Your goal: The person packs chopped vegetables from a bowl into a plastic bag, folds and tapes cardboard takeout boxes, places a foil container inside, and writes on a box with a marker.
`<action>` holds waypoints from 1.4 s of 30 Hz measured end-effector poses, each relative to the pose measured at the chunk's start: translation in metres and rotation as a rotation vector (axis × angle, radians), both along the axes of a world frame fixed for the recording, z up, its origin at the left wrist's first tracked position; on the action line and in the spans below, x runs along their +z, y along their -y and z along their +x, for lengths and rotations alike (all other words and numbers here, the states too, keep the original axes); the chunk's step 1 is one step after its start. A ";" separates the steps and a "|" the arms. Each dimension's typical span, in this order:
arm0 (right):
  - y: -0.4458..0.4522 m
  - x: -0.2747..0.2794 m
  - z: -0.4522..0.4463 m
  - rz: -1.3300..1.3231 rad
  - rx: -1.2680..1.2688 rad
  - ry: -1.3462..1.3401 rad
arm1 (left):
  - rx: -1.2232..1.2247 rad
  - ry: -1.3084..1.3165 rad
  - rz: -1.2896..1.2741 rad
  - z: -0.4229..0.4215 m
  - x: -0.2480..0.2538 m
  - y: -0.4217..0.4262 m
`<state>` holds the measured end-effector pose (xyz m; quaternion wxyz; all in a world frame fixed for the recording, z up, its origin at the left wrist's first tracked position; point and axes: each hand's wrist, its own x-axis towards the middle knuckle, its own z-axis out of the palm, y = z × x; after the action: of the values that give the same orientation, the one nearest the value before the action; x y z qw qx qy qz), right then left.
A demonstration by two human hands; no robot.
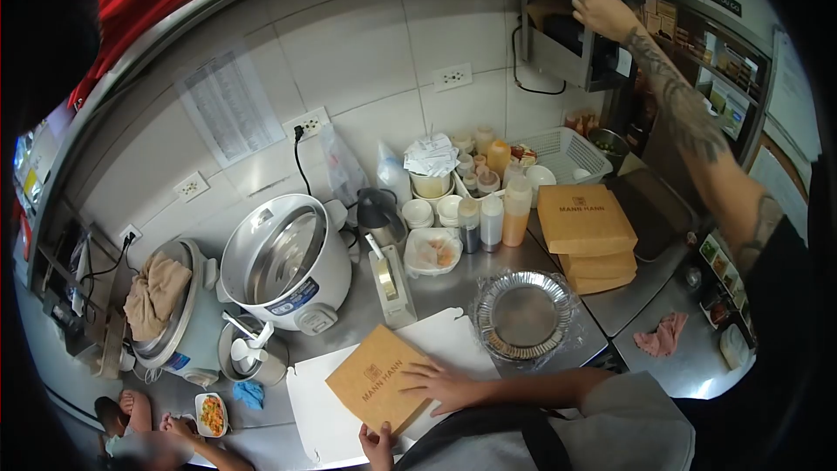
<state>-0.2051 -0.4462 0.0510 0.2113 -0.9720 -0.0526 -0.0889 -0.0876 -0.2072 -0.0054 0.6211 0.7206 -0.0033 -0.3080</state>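
Right hand point(436, 388) palm-down, forearm in from right, fingers fanned apart, tips resting on brown box point(366, 379) beside printed lettering. Left hand point(378, 447) low at box's near corner, fingertips touching edge; can't tell whether clamped. Box lies under right fingers, just beyond left ones, on white cardboard point(314, 410). Tape dispenser point(391, 286) past right fingertips, foil pan point(525, 314) off to their right.

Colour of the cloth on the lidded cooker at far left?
Tan-beige cloth, plain; shows best in the head view.
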 end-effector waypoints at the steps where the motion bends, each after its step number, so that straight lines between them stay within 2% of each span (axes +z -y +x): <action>1: -0.004 -0.009 0.007 0.002 0.048 0.022 | 0.003 0.130 0.046 0.002 -0.011 -0.002; 4: -0.017 -0.033 0.021 -0.088 0.126 0.180 | -0.017 0.445 0.184 0.004 -0.036 0.000; 7: -0.017 -0.034 0.021 -0.123 0.143 0.131 | -0.079 0.664 0.309 0.002 -0.048 0.001; 8: -0.014 -0.030 0.021 -0.094 0.152 0.089 | -0.067 0.603 0.323 0.002 -0.051 -0.001; 10: -0.012 -0.007 0.017 -0.041 0.170 0.008 | -0.044 0.483 0.348 -0.004 -0.023 0.004; 13: -0.011 -0.022 0.014 0.136 -0.256 0.174 | -0.002 0.385 0.204 -0.001 -0.026 0.003; 16: -0.003 -0.048 0.007 0.319 -0.773 0.161 | 0.001 0.317 0.226 -0.004 -0.033 -0.003; 17: 0.001 -0.055 0.001 0.587 -0.684 0.078 | 0.012 0.179 0.139 -0.009 -0.030 -0.002; 19: 0.005 -0.058 -0.008 1.109 -0.469 -0.084 | 0.039 -0.096 -0.032 -0.024 0.014 0.009; 22: 0.000 -0.054 -0.013 1.040 -0.475 0.027 | 0.003 -0.175 -0.284 -0.030 0.030 0.000; 25: -0.012 -0.019 -0.020 1.632 -0.507 -0.016 | -0.054 -0.200 -0.291 -0.028 0.027 -0.008; 28: 0.004 0.001 -0.028 1.752 -0.390 0.013 | -0.025 -0.215 -0.333 -0.045 0.051 0.009; 31: 0.035 0.018 -0.044 1.674 -0.438 0.168 | -0.201 -0.201 -0.429 -0.049 0.052 0.030; 34: 0.094 0.058 -0.078 1.610 -0.652 0.426 | -0.343 0.198 -0.124 -0.056 0.028 0.033; 35: 0.119 0.067 -0.096 1.568 -0.695 0.608 | -0.362 0.366 0.045 -0.058 0.036 0.037; 36: 0.127 0.111 -0.113 1.496 -0.693 0.889 | -0.427 0.470 0.093 -0.057 0.036 0.036; 37: 0.176 0.083 -0.142 1.419 -0.910 0.925 | -0.491 0.574 0.139 -0.052 0.035 0.036; 38: 0.182 0.118 -0.159 1.459 -0.856 1.111 | -0.553 0.678 0.185 -0.049 0.032 0.037; 40: 0.223 0.110 -0.211 1.211 -1.132 1.238 | -0.646 0.765 0.152 -0.041 0.018 0.048; 42: 0.246 0.112 -0.249 1.127 -1.233 1.225 | -0.732 0.866 0.150 -0.042 0.023 0.056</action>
<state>-0.4546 -0.6925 0.1625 0.4902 -0.3784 0.4051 -0.6726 -0.1298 -0.2636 0.0173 0.3634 0.7751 -0.4848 -0.1791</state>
